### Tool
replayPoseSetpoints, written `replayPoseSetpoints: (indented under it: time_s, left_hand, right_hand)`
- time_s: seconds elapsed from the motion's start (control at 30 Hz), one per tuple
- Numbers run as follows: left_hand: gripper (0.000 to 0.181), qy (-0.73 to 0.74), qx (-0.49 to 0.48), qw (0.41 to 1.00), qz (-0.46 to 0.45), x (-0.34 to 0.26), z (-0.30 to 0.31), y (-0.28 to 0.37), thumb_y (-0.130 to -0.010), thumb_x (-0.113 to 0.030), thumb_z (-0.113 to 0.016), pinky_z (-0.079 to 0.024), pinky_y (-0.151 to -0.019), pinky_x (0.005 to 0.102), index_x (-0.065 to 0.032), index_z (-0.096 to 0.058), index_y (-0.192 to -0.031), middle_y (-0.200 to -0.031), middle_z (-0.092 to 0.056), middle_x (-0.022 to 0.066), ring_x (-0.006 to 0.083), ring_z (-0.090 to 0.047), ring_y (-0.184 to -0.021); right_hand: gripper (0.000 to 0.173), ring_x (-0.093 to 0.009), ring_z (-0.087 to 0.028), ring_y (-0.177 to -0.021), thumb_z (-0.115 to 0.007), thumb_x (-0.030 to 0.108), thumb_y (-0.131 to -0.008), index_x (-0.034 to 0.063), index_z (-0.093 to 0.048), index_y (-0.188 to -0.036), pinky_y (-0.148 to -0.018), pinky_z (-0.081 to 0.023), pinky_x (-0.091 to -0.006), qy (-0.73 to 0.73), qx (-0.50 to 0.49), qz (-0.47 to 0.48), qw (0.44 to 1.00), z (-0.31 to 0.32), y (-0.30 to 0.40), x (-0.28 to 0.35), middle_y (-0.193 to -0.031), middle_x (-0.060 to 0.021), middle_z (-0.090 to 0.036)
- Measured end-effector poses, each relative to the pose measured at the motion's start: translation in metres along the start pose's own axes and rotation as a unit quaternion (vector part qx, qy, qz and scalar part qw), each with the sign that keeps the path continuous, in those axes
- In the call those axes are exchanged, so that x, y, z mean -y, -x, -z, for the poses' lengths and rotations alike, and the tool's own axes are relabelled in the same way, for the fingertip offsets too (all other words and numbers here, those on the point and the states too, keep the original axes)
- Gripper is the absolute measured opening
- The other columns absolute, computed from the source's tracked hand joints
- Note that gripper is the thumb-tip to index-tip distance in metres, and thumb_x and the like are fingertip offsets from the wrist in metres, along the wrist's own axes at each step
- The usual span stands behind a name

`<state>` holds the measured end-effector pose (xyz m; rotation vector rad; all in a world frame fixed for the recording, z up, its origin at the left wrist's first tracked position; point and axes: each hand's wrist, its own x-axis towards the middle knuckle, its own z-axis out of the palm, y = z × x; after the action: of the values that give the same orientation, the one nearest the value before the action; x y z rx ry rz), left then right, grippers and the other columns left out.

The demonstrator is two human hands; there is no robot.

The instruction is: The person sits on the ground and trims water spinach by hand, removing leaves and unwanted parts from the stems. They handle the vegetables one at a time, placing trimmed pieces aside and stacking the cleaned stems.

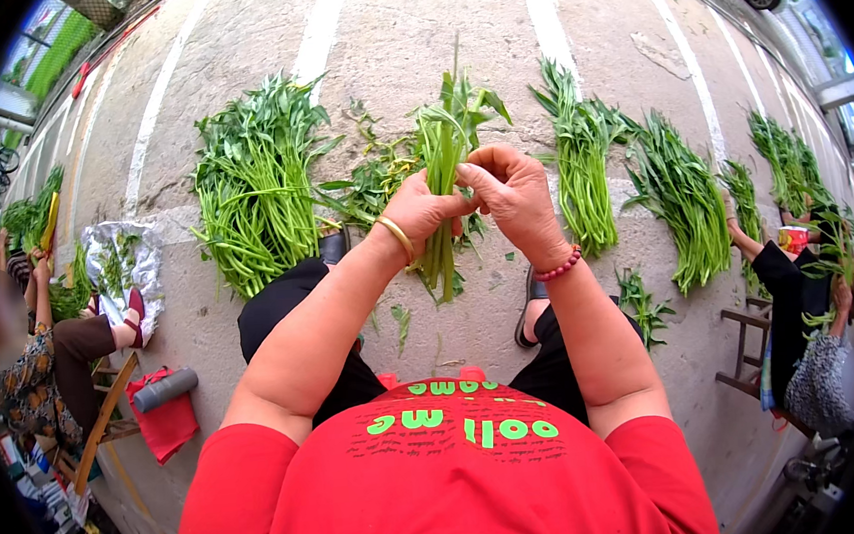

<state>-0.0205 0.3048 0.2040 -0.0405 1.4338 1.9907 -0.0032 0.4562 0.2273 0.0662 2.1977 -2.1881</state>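
Observation:
My left hand [422, 211], with a gold-coloured bangle at its wrist, grips a small bunch of leafy green stems [441, 145], which look like water spinach. The stems stand nearly upright in the view, leaves at the top. My right hand [505, 185], wearing a red bead bracelet, meets the left one at the bunch; its thumb and forefinger are pinched together beside the stems. Whether they pinch a leaf or stem cannot be told. Behind the hands, loose leaves and yellowed bits [382, 176] lie on the concrete.
A large heap of greens [260, 197] lies left of my feet. To the right are a narrower bundle [583, 172] and a bigger one [682, 209]. Seated people are at both sides, near wooden chairs. A red bag [165, 423] with a grey cylinder [166, 389] is at left.

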Motion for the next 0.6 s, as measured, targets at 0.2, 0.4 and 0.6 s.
replayPoseSetpoints:
  time_s: [0.2,0.4,0.6]
  left_hand:
    - [0.034,0.124,0.03,0.992,-0.009,-0.015,0.005,0.008,-0.084,-0.012,-0.067,-0.053,-0.061,0.0295,-0.0031,-0.055,-0.115,-0.079,-0.059,0.0032,0.013,-0.06,-0.065]
    - [0.027,0.182,-0.011,0.983,-0.03,-0.014,0.007,0.008,-0.089,-0.011,-0.062,-0.052,-0.062,0.0304,-0.0036,-0.055,-0.114,-0.078,-0.058,0.0035,0.0138,-0.058,-0.066]
    - [0.023,0.252,-0.065,0.964,-0.06,-0.005,0.014,-0.003,-0.091,-0.009,-0.057,-0.054,-0.07,0.0331,-0.0021,-0.054,-0.112,-0.088,-0.063,0.0089,0.0187,-0.063,-0.075]
  right_hand:
    - [0.011,-0.004,-0.056,-0.06,-0.065,0.011,-0.088,0.0012,-0.062,-0.087,-0.05,-0.044,-0.0181,-0.066,-0.028,-0.032,0.997,0.002,-0.003,0.002,-0.071,-0.0003,-0.063]
    - [0.009,-0.006,-0.057,-0.061,-0.064,0.01,-0.088,0.0006,-0.063,-0.089,-0.052,-0.046,-0.0198,-0.099,-0.046,0.008,0.994,-0.006,-0.004,-0.002,-0.076,-0.002,-0.065]
    - [0.009,-0.016,-0.065,-0.069,-0.066,0.002,-0.078,0.0033,-0.062,-0.086,-0.059,-0.05,-0.0258,0.161,-0.038,0.195,0.967,-0.021,0.002,-0.001,-0.079,-0.0068,-0.066]
